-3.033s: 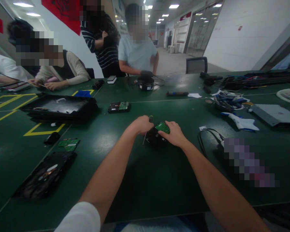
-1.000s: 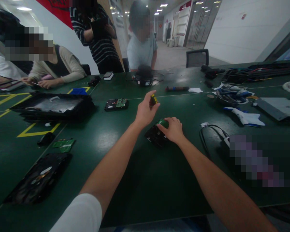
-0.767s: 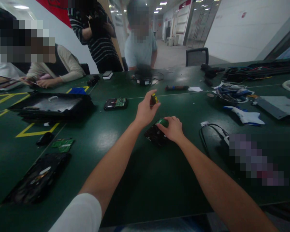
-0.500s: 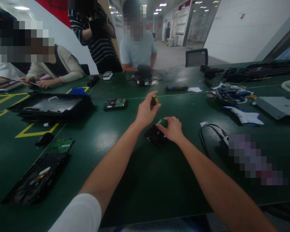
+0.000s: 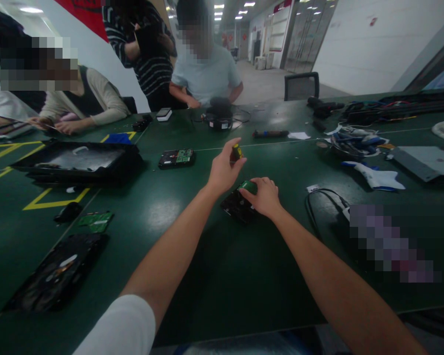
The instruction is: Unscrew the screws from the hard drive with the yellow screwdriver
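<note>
Near the middle of the green table, my left hand [image 5: 224, 170] is raised, its fingers curled round a small yellow and black object [image 5: 237, 152]. Just right of and below it, my right hand [image 5: 265, 197] grips a green circuit board [image 5: 248, 186] at the top of a black hard drive [image 5: 239, 206]. The drive looks tilted on the table. Whether the board is attached to the drive cannot be told. Another drive with a green board [image 5: 176, 158] lies farther back, left of my left hand.
A black tray [image 5: 77, 160], a loose green board [image 5: 96, 222] and a large black drive [image 5: 55, 271] lie left. Right are a cable [image 5: 311, 212], white-blue gloves [image 5: 377, 175] and a grey metal box [image 5: 427, 162]. People are across the table [image 5: 163, 246].
Both my hands have kept almost the same place and grip. The person in light blue across the table has shifted, with the arms now spread wider.
</note>
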A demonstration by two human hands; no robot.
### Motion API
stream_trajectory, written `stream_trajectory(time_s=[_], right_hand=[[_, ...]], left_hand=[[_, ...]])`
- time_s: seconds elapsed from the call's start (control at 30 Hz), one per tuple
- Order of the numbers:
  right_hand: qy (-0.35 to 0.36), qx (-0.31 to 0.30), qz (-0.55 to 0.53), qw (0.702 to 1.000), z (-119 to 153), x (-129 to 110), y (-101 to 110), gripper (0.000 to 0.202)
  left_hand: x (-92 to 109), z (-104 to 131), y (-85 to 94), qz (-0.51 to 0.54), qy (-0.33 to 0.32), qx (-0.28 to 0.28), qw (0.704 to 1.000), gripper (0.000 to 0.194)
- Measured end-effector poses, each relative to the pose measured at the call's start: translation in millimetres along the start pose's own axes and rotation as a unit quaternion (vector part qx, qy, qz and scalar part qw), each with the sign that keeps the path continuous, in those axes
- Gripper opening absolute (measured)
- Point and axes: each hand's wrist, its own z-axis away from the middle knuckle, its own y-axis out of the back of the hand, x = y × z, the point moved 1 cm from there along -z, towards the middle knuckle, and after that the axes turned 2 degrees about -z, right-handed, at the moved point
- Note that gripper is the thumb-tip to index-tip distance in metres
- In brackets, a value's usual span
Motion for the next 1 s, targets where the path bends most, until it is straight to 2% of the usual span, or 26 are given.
stream_trajectory(time_s=[0.3, 1.0], right_hand=[[-0.007, -0.001, 0.004, 1.000, 0.0, -0.4, 0.0, 0.061], [-0.002, 0.004, 0.004, 1.000, -0.3, 2.3, -2.9, 0.062]], left_hand=[[-3.4, 1.0, -5.4, -0.011, 0.001, -0.009, 1.000, 0.061], [-2.2, 1.5, -5.1, -0.020, -0.019, -0.012, 1.000, 0.061]])
